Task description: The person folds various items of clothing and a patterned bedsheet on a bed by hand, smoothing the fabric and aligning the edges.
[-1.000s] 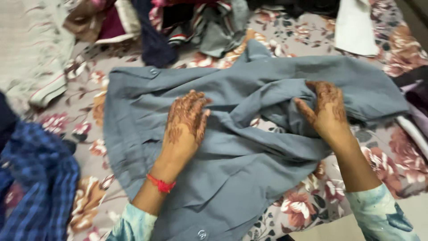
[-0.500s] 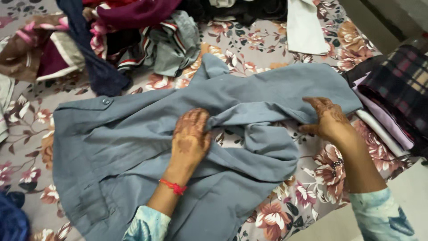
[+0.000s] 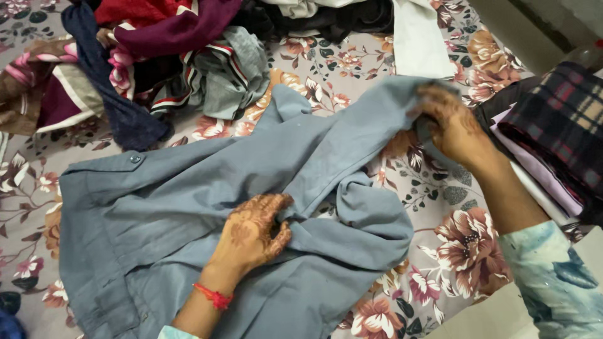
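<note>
Grey-blue shirt [image 3: 207, 188] lay spread across the floral bedsheet [image 3: 465, 245], its buttoned band toward your left and a twisted fold bunched near the middle. Your left hand [image 3: 251, 233] rested on that bunch with the fingers curled down into the cloth, pinching a ridge of it against the bed. Your right hand [image 3: 451, 124] was out at the far end of the garment, fingers closed around the edge of the fabric and lifting it clear of the sheet, though that hand was blurred and I could not tell exactly how many fingers had hold.

To do this well, you wanted the left hand to act as an anchor: flat pressure rather than a pinch would have kept the body of the shirt from sliding. The pull from the right needed to run straight along the cloth, so the twist between your hands opened out instead of tightening. A low lift would have helped too, since the raised end hung just beside the stack of folded clothes [image 3: 553, 138] with the plaid piece on top, and could have caught it.

A heap of mixed garments [image 3: 169, 56] sat well apart at the top of the bed, and a white cloth [image 3: 421, 37] lay near the shirt's far end
</note>
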